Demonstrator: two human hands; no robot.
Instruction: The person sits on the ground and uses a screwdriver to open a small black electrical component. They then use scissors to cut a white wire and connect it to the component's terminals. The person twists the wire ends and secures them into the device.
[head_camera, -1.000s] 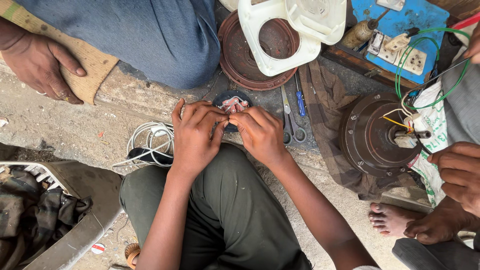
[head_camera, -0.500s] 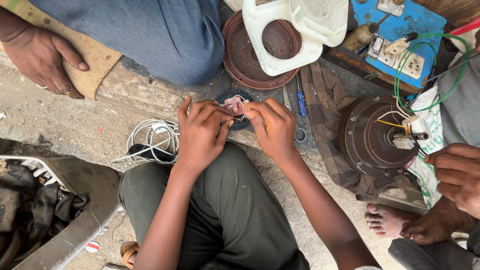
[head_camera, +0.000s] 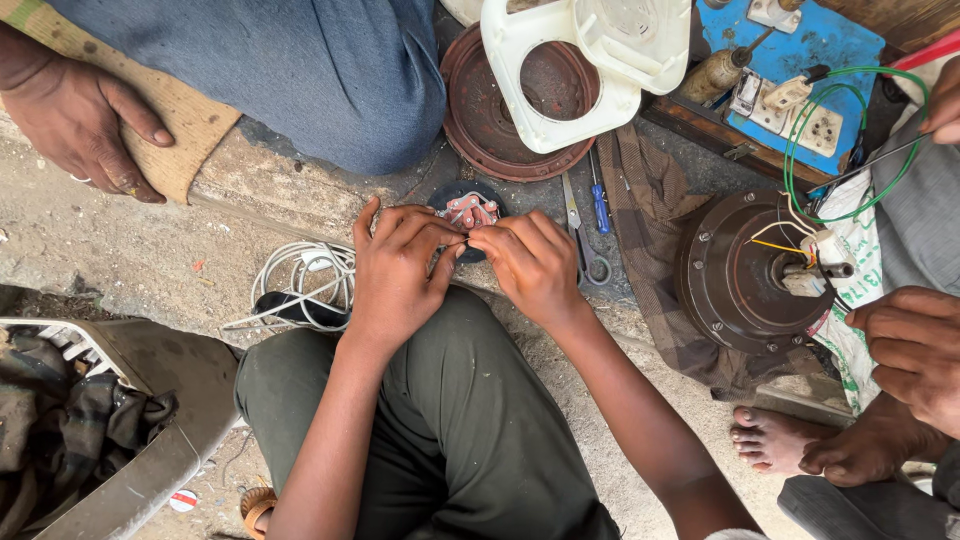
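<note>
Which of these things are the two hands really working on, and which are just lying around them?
In hand:
left hand and right hand, pinching a thin wire
small round part just beyond the fingertips

Lying about:
scissors
blue screwdriver
white cable coil
round motor
white plastic housing

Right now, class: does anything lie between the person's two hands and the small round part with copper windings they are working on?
Nothing visible does. The left hand and right hand meet fingertip to fingertip directly over the round wound part. The scissors and blue screwdriver lie off to its right.
</note>
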